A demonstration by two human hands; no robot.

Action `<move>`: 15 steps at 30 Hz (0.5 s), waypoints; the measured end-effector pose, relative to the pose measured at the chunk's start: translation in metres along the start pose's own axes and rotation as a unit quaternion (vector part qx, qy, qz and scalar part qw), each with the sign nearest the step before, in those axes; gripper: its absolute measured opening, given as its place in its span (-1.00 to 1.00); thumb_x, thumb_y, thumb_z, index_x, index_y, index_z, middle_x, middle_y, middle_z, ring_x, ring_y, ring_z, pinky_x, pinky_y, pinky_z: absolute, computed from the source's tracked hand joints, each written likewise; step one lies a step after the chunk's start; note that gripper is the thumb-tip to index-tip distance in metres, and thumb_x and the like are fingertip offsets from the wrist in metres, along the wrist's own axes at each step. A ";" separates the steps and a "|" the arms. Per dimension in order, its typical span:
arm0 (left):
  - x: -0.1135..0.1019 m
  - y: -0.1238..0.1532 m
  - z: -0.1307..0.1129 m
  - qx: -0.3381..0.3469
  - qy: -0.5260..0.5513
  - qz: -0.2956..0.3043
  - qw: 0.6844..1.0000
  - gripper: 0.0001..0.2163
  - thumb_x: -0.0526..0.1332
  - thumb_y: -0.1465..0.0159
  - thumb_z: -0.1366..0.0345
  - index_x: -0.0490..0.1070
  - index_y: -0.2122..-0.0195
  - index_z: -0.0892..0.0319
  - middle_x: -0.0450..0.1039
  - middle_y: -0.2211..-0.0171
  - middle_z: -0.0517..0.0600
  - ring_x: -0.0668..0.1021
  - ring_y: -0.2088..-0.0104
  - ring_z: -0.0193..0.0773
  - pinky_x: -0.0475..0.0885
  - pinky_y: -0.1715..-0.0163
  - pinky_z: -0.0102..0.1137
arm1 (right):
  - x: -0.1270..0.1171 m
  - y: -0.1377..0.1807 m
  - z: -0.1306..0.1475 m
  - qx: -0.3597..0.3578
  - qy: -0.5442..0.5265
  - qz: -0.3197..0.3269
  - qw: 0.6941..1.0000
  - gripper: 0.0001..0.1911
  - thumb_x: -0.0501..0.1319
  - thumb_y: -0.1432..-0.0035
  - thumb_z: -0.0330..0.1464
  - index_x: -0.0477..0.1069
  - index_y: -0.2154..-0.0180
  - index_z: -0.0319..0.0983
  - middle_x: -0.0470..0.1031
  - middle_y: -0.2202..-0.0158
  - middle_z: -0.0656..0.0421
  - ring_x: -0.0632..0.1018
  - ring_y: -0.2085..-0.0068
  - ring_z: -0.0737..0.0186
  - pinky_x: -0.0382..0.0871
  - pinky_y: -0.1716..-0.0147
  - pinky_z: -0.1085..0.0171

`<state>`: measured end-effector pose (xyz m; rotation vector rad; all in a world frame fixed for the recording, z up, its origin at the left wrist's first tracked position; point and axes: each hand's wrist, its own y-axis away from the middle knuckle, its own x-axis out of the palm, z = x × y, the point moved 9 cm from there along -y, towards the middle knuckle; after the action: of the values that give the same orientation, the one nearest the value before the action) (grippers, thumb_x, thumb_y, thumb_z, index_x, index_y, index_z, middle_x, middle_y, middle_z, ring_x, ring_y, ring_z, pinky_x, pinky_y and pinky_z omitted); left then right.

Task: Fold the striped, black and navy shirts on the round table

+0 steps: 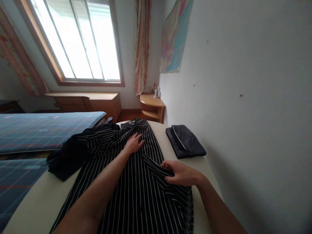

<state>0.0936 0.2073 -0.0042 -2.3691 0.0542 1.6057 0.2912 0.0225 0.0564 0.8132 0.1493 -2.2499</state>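
A black shirt with white stripes is spread lengthwise over a cream tabletop, its collar at the far end. My left hand lies on the upper part of the shirt, fingers spread on the cloth. Lower down and to the right, my right hand pinches a fold of striped fabric, seemingly a sleeve, between thumb and fingers. Creased striped cloth bunches left of my left hand. A dark garment hangs over the table's left side, touching the shirt.
A folded dark garment lies on the table's right side, near the white wall. Left of the table are blue plaid mattresses. Beyond stand a corner shelf with small items and a wooden desk under the window.
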 end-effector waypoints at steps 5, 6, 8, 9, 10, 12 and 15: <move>-0.014 0.010 -0.009 0.012 -0.002 -0.042 0.999 -0.45 0.09 -0.36 -0.01 0.24 -0.29 0.16 0.00 -0.39 0.17 0.00 -0.40 0.12 0.01 -0.31 -0.02 | 0.035 0.009 0.034 -0.037 -0.153 0.153 0.976 -0.40 0.38 -0.07 -0.24 0.36 -0.14 -0.21 0.45 0.37 0.26 0.43 0.41 0.40 0.27 0.43 0.43; -0.018 0.015 -0.014 0.026 -0.001 -0.051 0.998 -0.47 0.09 -0.37 0.02 0.25 -0.29 0.15 0.01 -0.39 0.17 0.01 -0.39 0.11 0.03 -0.30 -0.02 | 0.046 0.011 0.039 -0.035 -0.184 0.198 0.962 -0.36 0.39 -0.07 -0.19 0.35 -0.16 -0.21 0.46 0.38 0.25 0.45 0.42 0.40 0.30 0.42 0.41; -0.028 0.030 -0.025 0.055 0.007 -0.067 0.996 -0.52 0.09 -0.38 0.09 0.27 -0.27 0.16 0.05 -0.37 0.16 0.07 -0.38 0.08 0.09 -0.29 -0.04 | 0.066 0.015 0.045 -0.023 -0.247 0.276 0.928 -0.31 0.38 -0.06 -0.10 0.34 -0.17 -0.24 0.49 0.37 0.21 0.50 0.42 0.36 0.38 0.37 0.35; -0.033 0.040 -0.031 0.069 0.015 -0.072 0.995 -0.55 0.09 -0.38 0.13 0.28 -0.25 0.17 0.09 -0.36 0.16 0.12 -0.36 0.06 0.13 -0.28 -0.05 | 0.070 0.014 0.044 -0.018 -0.272 0.290 0.918 -0.31 0.37 -0.06 -0.06 0.36 -0.14 -0.26 0.51 0.38 0.19 0.53 0.42 0.34 0.41 0.35 0.32; -0.039 0.051 -0.038 0.086 0.025 -0.074 0.993 -0.57 0.09 -0.37 0.17 0.30 -0.23 0.17 0.14 -0.33 0.15 0.18 -0.34 0.03 0.16 -0.27 -0.06 | 0.070 0.010 0.042 -0.019 -0.287 0.277 0.917 -0.34 0.36 -0.07 -0.04 0.38 -0.09 -0.28 0.51 0.39 0.18 0.54 0.42 0.32 0.43 0.35 0.31; -0.049 0.080 -0.057 0.137 0.059 -0.057 0.987 -0.65 0.10 -0.36 0.23 0.37 -0.14 0.17 0.30 -0.23 0.12 0.33 -0.24 -0.05 0.23 -0.24 -0.09 | 0.056 -0.005 0.029 -0.036 -0.293 0.181 0.938 -0.45 0.35 -0.09 -0.04 0.42 0.03 -0.30 0.50 0.43 0.18 0.53 0.44 0.32 0.43 0.39 0.32; -0.056 0.137 -0.098 0.251 0.105 0.041 0.961 -0.74 0.09 -0.37 0.28 0.43 -0.03 0.12 0.46 -0.05 0.05 0.47 -0.09 -0.17 0.33 -0.17 -0.19 | 0.018 -0.022 0.005 -0.068 -0.254 -0.031 0.964 -0.58 0.29 -0.17 -0.09 0.42 0.11 -0.28 0.47 0.45 0.22 0.50 0.45 0.34 0.43 0.39 0.31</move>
<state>0.1353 0.0441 0.0529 -2.1371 0.5423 1.1828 0.2642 0.0267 0.0467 0.1457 0.0848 -2.3995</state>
